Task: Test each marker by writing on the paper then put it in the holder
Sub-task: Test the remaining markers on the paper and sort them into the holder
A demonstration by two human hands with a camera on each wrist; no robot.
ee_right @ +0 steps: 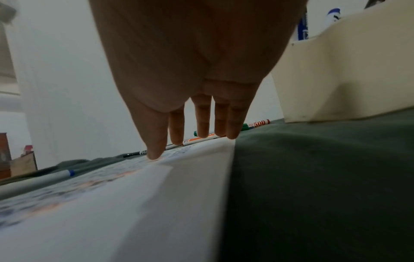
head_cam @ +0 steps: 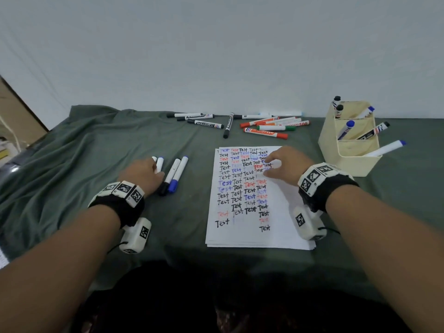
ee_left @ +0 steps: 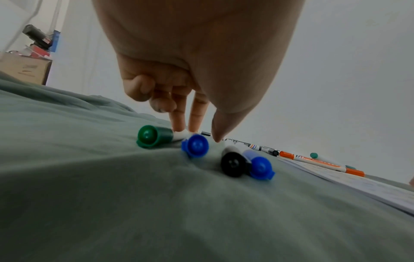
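Note:
My left hand (head_cam: 146, 171) reaches down onto two markers lying side by side on the green cloth. Its thumb and two straight fingers (ee_left: 179, 124) pinch the blue-capped marker (ee_left: 195, 145), which still lies on the cloth; the other fingers are curled. A green-capped marker (ee_left: 154, 136) lies against it on the left. To the right lie a black-capped marker (ee_left: 233, 164) and another blue-capped marker (ee_left: 260, 167). My right hand (head_cam: 274, 164) rests flat and empty on the paper (head_cam: 252, 234), which is covered with "Test" words. The cream holder (head_cam: 348, 164) stands at the right with several markers in it.
Several black, red, orange and green markers (head_cam: 264, 126) lie scattered by the wall behind the paper. The green cloth (head_cam: 96, 152) is rumpled at the left. A cardboard box (ee_left: 24, 69) stands beyond the table's left end.

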